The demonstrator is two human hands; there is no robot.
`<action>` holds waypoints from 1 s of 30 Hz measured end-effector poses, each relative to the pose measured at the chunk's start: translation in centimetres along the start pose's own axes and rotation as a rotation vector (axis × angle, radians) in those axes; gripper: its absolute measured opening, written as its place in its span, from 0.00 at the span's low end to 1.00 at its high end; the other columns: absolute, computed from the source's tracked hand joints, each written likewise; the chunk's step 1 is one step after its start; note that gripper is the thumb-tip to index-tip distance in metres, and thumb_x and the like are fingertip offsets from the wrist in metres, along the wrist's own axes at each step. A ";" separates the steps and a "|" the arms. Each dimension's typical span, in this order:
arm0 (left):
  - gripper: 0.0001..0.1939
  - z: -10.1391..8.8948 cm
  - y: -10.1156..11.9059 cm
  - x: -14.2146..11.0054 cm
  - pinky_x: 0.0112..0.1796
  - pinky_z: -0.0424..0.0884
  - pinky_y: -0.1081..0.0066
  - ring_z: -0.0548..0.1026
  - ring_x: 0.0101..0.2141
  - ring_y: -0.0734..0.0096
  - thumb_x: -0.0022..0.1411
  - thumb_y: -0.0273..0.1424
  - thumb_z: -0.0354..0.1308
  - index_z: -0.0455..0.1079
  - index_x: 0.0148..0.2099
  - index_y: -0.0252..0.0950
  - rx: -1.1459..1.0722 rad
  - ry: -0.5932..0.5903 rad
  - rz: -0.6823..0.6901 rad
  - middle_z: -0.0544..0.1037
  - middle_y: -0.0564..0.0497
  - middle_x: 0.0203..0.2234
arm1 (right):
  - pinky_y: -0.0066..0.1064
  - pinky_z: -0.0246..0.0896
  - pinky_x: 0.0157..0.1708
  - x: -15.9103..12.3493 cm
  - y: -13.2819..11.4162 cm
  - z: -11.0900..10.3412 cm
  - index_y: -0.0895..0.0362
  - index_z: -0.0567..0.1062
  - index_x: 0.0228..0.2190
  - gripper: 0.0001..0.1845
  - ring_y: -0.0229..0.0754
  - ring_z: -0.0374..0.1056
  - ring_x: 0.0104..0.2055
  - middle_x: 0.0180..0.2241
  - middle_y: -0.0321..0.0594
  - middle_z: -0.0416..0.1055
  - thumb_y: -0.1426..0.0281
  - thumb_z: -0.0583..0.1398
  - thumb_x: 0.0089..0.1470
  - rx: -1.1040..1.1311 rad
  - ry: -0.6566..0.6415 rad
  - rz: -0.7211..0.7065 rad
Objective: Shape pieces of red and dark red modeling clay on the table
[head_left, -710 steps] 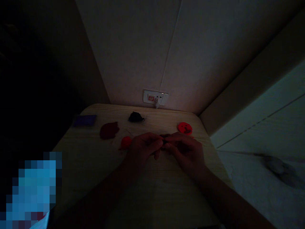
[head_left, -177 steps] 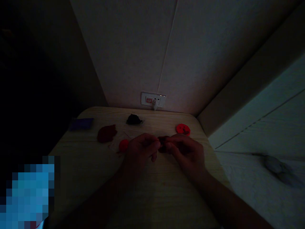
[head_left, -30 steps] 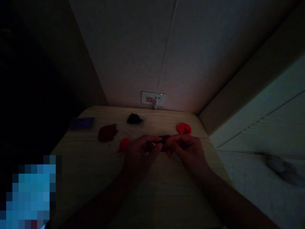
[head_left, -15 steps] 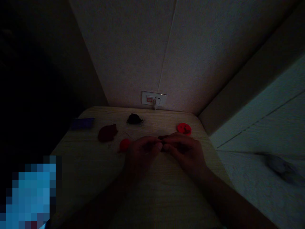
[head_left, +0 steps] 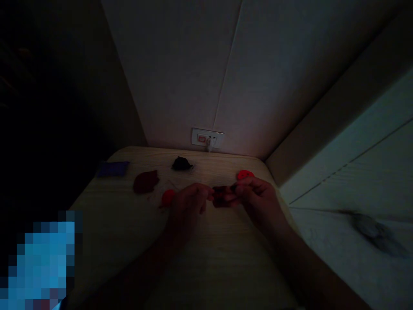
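Note:
In dim light, a dark red piece [head_left: 222, 201] with blackish patches is held between my two hands above the table; it looks like soft modelling clay. My left hand [head_left: 190, 204] is closed, its fingertips at the piece's left edge. Thumb and forefinger of my right hand [head_left: 258, 200] pinch a small dark bit at the piece's right side, and its other fingers are partly hidden. Just left of my left hand lies a bright red ball [head_left: 167, 198], partly covered by that hand. Behind my right hand is a bright red disc [head_left: 245, 174].
A black lump [head_left: 181, 164], a flat dark red lump [head_left: 146, 182] and a purple block [head_left: 112, 168] lie on the wooden table [head_left: 206, 249]. Behind is a wall with a socket plate [head_left: 207, 137] and a plug. A pixelated blue patch [head_left: 41, 258] covers the lower left.
My hands have moved apart a little from fingertips meeting, so more of the dark red piece shows. My right hand now covers more of the red disc. The view has shifted slightly.

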State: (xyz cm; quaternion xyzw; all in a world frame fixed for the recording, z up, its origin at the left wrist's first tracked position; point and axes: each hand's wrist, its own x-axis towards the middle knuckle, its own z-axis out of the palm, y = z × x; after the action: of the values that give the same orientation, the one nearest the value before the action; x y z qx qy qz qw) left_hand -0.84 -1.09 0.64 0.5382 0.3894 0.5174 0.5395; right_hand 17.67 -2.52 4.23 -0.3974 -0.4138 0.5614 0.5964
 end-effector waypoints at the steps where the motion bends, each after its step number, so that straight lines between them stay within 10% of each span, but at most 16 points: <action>1: 0.16 0.0 -0.1 0.0 0.24 0.63 0.73 0.67 0.23 0.75 0.67 0.41 0.57 0.77 0.39 0.34 0.016 -0.002 -0.007 0.78 0.52 0.27 | 0.28 0.76 0.22 0.1 -0.4 -0.2 0.56 0.82 0.27 0.12 0.40 0.77 0.21 0.25 0.39 0.82 0.63 0.76 0.43 -0.027 0.016 -0.018; 13: 0.07 0.4 -0.5 0.2 0.33 0.67 0.69 0.71 0.28 0.71 0.60 0.27 0.58 0.75 0.40 0.37 0.635 -0.018 0.091 0.77 0.53 0.30 | 0.31 0.74 0.31 -2.6 0.7 -6.0 0.55 0.83 0.32 0.06 0.43 0.77 0.33 0.34 0.42 0.81 0.66 0.68 0.54 -0.912 0.045 -0.153; 30: 0.08 0.6 -0.7 -0.5 0.34 0.65 0.67 0.72 0.31 0.68 0.56 0.20 0.55 0.69 0.35 0.39 0.805 -0.145 0.159 0.75 0.53 0.32 | 0.34 0.68 0.34 -1.5 2.7 -5.4 0.55 0.81 0.35 0.04 0.43 0.73 0.33 0.32 0.41 0.79 0.69 0.66 0.58 -1.155 -0.056 -0.366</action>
State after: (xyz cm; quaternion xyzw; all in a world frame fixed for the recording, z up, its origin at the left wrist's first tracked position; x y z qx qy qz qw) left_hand -0.25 -1.64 -0.03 0.7695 0.4788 0.3246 0.2706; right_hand 21.78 -3.91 -0.23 -0.5643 -0.7288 0.1447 0.3599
